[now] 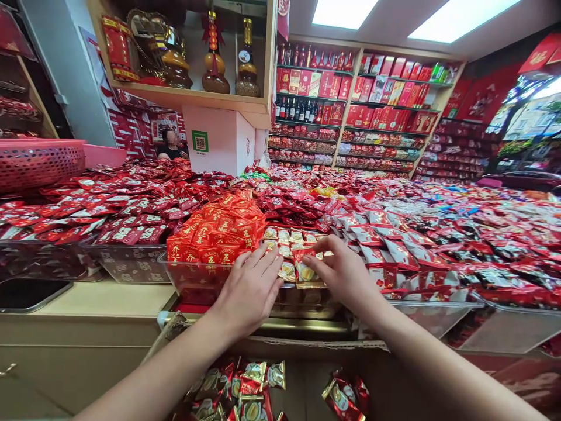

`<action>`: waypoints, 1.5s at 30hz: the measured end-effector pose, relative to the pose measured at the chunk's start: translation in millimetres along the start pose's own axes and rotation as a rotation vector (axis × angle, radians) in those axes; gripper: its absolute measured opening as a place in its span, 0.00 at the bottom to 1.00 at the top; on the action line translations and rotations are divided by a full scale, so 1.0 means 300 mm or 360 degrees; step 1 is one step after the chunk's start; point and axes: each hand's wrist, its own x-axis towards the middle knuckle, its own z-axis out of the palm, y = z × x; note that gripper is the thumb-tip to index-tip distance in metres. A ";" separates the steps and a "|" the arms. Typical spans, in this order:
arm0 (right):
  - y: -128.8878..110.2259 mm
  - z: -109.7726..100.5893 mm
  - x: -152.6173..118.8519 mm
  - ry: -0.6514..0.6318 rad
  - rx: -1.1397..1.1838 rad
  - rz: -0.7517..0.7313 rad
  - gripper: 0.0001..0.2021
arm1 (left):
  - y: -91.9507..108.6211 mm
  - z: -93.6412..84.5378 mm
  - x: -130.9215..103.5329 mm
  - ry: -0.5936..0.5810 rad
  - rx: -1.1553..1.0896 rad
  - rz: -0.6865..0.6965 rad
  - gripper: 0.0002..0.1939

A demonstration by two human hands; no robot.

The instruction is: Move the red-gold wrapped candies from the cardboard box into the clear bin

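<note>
My left hand [252,286] lies with its fingers stretched forward, over the edge between the orange-red packets [214,234] and the rows of gold-and-red wrapped candies [284,237]. Between the thumb and fingers of my right hand [348,275] is a wrapped candy [308,273], red at the top with a round yellow picture, at the front of those rows. The clear plastic bin [188,280] in front of my left hand holds the orange-red packets in a heap. Below my arms, an open cardboard box [302,380] contains more wrapped candies [252,389], in a larger and a smaller pile.
Clear bins of red packets [135,234] stand to the left, and bins of white-and-red packets [403,251] to the right. A dark tray [30,294] lies on the counter [96,301]. A white block with a QR code [200,141] rises behind. A person [172,146] is at the back.
</note>
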 end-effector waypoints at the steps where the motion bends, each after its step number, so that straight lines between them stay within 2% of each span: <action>1: 0.000 0.009 0.027 -0.0015 -0.0211 -0.0042 0.07 | -0.006 0.011 -0.001 -0.0020 0.0041 -0.0013 0.18; 3: 0.001 0.038 0.070 -0.0050 -0.0472 -0.0120 0.06 | -0.012 0.025 -0.009 -0.0038 0.0089 -0.0028 0.18; 8: 0.005 0.104 0.121 -0.0061 -0.0834 -0.0201 0.06 | -0.004 0.027 -0.018 -0.0075 0.0104 -0.0058 0.18; 13: 0.006 0.105 0.107 -0.0046 -0.1221 -0.0251 0.12 | 0.000 0.029 -0.012 -0.0061 0.0041 -0.0090 0.17; 19: 0.006 0.105 0.095 -0.0091 -0.1397 -0.0279 0.14 | -0.004 0.032 -0.004 -0.0007 -0.0006 -0.0130 0.17; 25: -0.005 0.098 0.104 -0.0182 -0.1398 -0.0191 0.14 | -0.001 0.019 0.024 -0.0031 0.0008 -0.0165 0.15; 29: -0.011 0.055 0.091 -0.0304 -0.1120 -0.0308 0.12 | -0.002 0.019 0.032 -0.0046 0.0035 -0.0171 0.12; 32: -0.012 0.039 0.073 -0.0444 -0.0955 -0.0382 0.10 | -0.006 0.023 0.032 -0.0051 0.0031 -0.0151 0.15; 38: -0.010 0.027 0.052 -0.0468 -0.0831 -0.0532 0.06 | -0.016 0.017 0.037 -0.0082 0.0028 -0.0116 0.15; 42: -0.004 -0.036 0.047 -0.0462 -0.0931 -0.0534 0.10 | -0.015 -0.004 0.041 -0.0070 -0.0007 -0.0065 0.14; 45: 0.007 -0.070 0.047 -0.0566 -0.1090 -0.0486 0.15 | -0.009 -0.006 0.053 -0.0093 -0.0058 0.0067 0.20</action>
